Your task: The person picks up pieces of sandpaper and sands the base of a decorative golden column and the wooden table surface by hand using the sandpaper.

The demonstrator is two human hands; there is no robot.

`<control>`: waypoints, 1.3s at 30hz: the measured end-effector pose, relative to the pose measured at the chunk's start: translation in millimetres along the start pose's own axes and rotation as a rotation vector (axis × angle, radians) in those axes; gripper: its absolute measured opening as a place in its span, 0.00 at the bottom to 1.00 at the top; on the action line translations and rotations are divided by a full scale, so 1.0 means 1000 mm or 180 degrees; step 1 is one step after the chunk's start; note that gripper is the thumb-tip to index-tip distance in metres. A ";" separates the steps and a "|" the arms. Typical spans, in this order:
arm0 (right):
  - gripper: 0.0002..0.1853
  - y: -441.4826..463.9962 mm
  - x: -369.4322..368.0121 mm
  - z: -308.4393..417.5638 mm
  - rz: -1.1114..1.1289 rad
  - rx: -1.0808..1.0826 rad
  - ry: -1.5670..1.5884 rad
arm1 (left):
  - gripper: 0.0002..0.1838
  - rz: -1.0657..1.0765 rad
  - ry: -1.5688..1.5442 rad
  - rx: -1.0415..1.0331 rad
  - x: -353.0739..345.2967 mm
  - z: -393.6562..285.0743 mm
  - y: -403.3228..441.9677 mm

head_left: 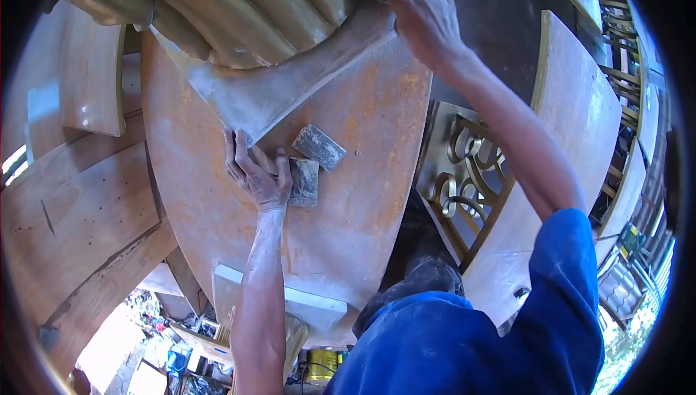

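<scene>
A large carved wooden piece, gold-brown with deep fluted folds and a smooth, dusty, pale-grey pointed lower part, lies across the top of a curved wooden panel. At its lower tip is my left hand, fingers bent against the tip and thumb raised apart. My right hand is at the upper right end of the carving, fingers bent over its edge by a dark patch; whatever lies under them is hidden. Just right of my left hand lie two worn grey sanding blocks, one tilted and one upright, partly overlapping.
The curved panel carries orange-brown stains. To its right stands a frame with gold scrollwork, beside more curved panels. Brown boards lean at left. A pale block sits near the panel's lower end, above cluttered ground.
</scene>
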State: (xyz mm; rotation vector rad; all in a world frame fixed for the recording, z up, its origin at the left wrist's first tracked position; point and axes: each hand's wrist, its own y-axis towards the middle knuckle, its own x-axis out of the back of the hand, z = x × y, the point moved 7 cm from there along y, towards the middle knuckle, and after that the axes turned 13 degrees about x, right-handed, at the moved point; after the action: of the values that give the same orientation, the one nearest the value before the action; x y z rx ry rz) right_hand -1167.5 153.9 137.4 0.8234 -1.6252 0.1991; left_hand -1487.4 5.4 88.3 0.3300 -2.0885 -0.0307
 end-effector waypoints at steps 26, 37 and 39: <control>0.22 0.015 -0.004 0.007 0.0001 0.0088 0.0259 | 0.45 -0.0045 0.0105 -0.0070 0.002 0.003 -0.004; 0.28 0.001 0.009 0.092 0.0451 -0.0263 0.0698 | 0.45 -0.0080 0.0020 -0.0065 -0.001 0.003 0.001; 0.31 0.007 0.009 0.085 0.0293 -0.0479 0.0747 | 0.45 -0.0109 0.0007 -0.0143 -0.003 -0.001 0.016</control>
State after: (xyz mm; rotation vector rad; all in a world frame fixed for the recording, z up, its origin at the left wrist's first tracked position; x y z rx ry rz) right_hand -1239.4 107.9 127.3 0.5880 -1.4388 0.2270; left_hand -1489.1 21.4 88.7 0.3383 -2.0767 -0.0976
